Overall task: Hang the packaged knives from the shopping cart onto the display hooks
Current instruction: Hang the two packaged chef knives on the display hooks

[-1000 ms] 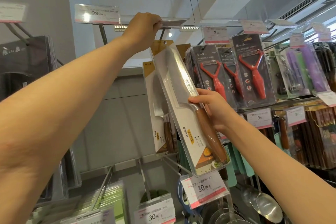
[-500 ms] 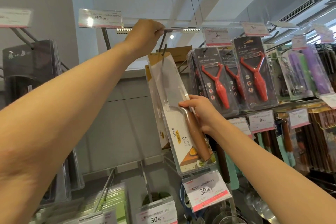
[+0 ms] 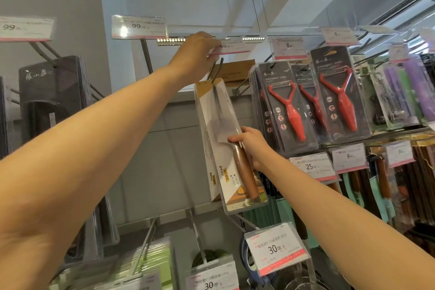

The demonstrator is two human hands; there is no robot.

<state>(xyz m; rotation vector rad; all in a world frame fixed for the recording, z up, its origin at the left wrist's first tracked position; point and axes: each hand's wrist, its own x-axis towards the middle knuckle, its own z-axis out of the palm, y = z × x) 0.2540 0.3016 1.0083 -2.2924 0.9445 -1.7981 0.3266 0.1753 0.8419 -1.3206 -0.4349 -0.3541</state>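
The packaged knife (image 3: 227, 146) is hung at its top on the display hook (image 3: 217, 69) and is pinched at mid-length, where blade meets handle, by the right hand (image 3: 250, 142). The price tag (image 3: 229, 46) above the hook is gripped by the left hand (image 3: 196, 54).

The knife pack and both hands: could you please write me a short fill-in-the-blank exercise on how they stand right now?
1. The right hand grips the knife pack near its ____ handle.
2. The left hand holds up the price tag reading ____.
3. The peelers right of the pack are ____ in colour.

Missing words: wooden; 49; red
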